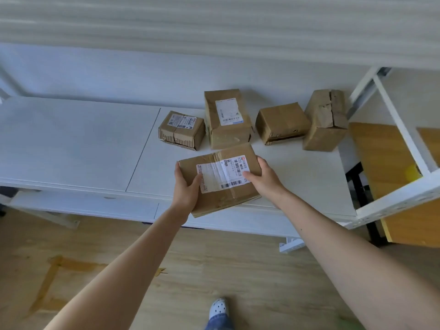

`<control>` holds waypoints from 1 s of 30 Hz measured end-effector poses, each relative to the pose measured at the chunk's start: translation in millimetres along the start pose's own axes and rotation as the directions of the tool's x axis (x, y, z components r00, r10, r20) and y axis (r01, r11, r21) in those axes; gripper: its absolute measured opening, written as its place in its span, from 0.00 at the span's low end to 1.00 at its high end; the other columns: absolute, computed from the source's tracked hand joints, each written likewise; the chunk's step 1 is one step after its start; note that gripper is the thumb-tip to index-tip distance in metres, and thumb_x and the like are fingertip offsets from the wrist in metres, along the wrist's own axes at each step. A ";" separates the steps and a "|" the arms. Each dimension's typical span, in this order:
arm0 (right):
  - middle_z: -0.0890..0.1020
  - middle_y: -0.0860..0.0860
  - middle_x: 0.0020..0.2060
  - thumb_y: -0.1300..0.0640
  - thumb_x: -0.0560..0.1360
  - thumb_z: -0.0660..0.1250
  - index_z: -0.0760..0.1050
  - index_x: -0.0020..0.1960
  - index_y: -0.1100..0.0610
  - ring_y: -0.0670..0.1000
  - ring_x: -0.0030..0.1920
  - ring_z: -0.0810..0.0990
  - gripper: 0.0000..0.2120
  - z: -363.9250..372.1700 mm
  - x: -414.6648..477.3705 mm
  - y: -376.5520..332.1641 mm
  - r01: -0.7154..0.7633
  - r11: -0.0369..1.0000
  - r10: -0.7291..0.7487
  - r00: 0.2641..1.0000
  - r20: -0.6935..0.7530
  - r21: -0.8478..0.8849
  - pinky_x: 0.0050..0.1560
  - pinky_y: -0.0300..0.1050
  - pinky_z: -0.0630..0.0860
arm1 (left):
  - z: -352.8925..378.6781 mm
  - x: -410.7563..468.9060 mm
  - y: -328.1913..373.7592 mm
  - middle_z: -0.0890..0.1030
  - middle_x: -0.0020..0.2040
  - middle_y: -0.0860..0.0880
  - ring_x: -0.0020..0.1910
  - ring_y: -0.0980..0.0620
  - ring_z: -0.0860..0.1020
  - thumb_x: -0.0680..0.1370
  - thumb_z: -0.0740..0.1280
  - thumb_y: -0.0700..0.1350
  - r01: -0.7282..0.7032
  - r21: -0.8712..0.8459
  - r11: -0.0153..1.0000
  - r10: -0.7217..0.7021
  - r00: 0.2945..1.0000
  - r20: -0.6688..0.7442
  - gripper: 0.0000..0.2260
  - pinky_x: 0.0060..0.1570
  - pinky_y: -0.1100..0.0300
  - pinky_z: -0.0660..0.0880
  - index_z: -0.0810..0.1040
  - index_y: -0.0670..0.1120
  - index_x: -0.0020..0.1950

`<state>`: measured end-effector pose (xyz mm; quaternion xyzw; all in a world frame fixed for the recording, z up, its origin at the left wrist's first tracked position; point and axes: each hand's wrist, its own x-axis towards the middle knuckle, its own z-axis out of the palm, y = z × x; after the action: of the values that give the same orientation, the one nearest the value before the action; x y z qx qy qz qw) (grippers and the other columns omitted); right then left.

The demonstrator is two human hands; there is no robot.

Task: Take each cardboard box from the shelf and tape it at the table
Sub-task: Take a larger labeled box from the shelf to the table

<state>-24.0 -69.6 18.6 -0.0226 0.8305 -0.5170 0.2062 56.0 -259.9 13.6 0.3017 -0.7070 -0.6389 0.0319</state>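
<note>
- The left hand's [185, 189] fingers [198, 180] and the right hand's [263, 181] fingers [247, 174] grip opposite ends of a labelled cardboard box [228, 196], with both thumbs on top.
- The box juts over the front edge of a white shelf [71, 144].
- Four other boxes [182, 131] [227, 120] [282, 122] [325, 120] sit behind it on the shelf.
- A wooden floor [238, 270] lies below.

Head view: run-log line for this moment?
left hand + right hand: grip labelled box | box: above shelf front edge | behind: four other boxes
</note>
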 end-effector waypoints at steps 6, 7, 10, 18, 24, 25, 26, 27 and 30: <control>0.79 0.47 0.60 0.55 0.79 0.65 0.62 0.74 0.51 0.49 0.58 0.78 0.26 -53.8 -75.7 54.5 -0.040 0.996 0.047 0.994 -0.094 0.074 0.61 0.48 0.75 | 54.8 -73.9 -6.0 0.68 0.71 0.49 0.66 0.47 0.70 0.81 0.63 0.47 -0.048 0.061 0.997 0.043 0.996 0.077 0.31 0.61 0.54 0.69 0.48 0.54 0.78; 0.79 0.47 0.60 0.55 0.79 0.65 0.62 0.74 0.52 0.49 0.57 0.78 0.26 -63.0 -89.1 66.4 -0.048 0.995 0.057 0.993 -0.106 0.083 0.58 0.45 0.75 | 65.3 -88.2 -9.4 0.67 0.71 0.50 0.66 0.47 0.70 0.81 0.63 0.47 -0.048 0.067 0.997 0.042 0.995 0.093 0.31 0.62 0.54 0.69 0.48 0.54 0.78; 0.77 0.46 0.61 0.55 0.79 0.65 0.62 0.74 0.51 0.49 0.58 0.77 0.25 -93.9 -134.4 96.9 -0.089 0.991 0.102 0.985 -0.140 0.099 0.53 0.40 0.75 | 98.4 -129.0 -22.9 0.69 0.70 0.51 0.66 0.48 0.71 0.79 0.66 0.47 -0.041 0.076 0.996 0.028 0.985 0.171 0.34 0.65 0.51 0.70 0.49 0.55 0.78; 0.74 0.42 0.61 0.54 0.79 0.66 0.66 0.70 0.50 0.47 0.64 0.73 0.21 -188.3 -252.8 178.8 -0.149 0.975 0.190 0.942 -0.277 0.164 0.65 0.45 0.68 | 201.7 -237.8 -45.7 0.72 0.69 0.50 0.62 0.47 0.74 0.78 0.68 0.48 -0.070 0.151 0.986 0.018 0.946 0.324 0.37 0.61 0.47 0.75 0.48 0.57 0.78; 0.71 0.44 0.67 0.54 0.79 0.66 0.57 0.78 0.52 0.50 0.68 0.70 0.31 -257.0 -322.3 225.5 -0.159 0.951 0.250 0.901 -0.355 0.266 0.64 0.43 0.67 | 280.5 -298.5 -47.9 0.70 0.70 0.49 0.64 0.47 0.74 0.78 0.67 0.48 -0.135 0.196 0.971 0.032 0.891 0.453 0.37 0.61 0.47 0.75 0.45 0.57 0.78; 0.70 0.43 0.63 0.56 0.80 0.64 0.56 0.78 0.53 0.50 0.67 0.70 0.30 -269.4 -328.0 237.3 -0.157 0.945 0.260 0.893 -0.368 0.287 0.61 0.40 0.65 | 293.8 -305.9 -45.9 0.70 0.70 0.50 0.64 0.47 0.74 0.78 0.67 0.48 -0.152 0.202 0.967 0.039 0.880 0.473 0.37 0.61 0.47 0.75 0.45 0.57 0.78; 0.70 0.46 0.62 0.57 0.81 0.64 0.56 0.78 0.55 0.49 0.67 0.69 0.29 -282.1 -337.2 243.1 -0.153 0.945 0.263 0.880 -0.395 0.289 0.58 0.39 0.63 | 307.7 -311.5 -44.1 0.70 0.70 0.50 0.64 0.47 0.74 0.78 0.67 0.49 -0.168 0.205 0.964 0.047 0.869 0.492 0.37 0.61 0.46 0.75 0.45 0.57 0.78; 0.71 0.48 0.65 0.58 0.81 0.63 0.56 0.78 0.56 0.49 0.66 0.68 0.29 -293.8 -343.0 246.8 -0.144 0.943 0.265 0.871 -0.414 0.299 0.57 0.39 0.63 | 320.8 -316.4 -41.3 0.70 0.71 0.50 0.65 0.47 0.73 0.78 0.67 0.49 -0.187 0.205 0.961 0.057 0.857 0.512 0.37 0.62 0.46 0.74 0.45 0.57 0.78; 0.68 0.47 0.70 0.56 0.80 0.65 0.56 0.78 0.55 0.50 0.70 0.67 0.30 -327.7 -346.1 269.1 -0.152 0.943 0.286 0.828 -0.482 0.298 0.62 0.41 0.63 | 361.3 -322.6 -32.6 0.67 0.73 0.50 0.68 0.47 0.70 0.78 0.68 0.49 -0.213 0.210 0.954 0.057 0.819 0.571 0.39 0.65 0.46 0.71 0.43 0.57 0.78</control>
<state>219.7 420.5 20.1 0.2393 0.7812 -0.5755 0.0343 176.3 210.3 27.8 0.0521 -0.7835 -0.5951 -0.1710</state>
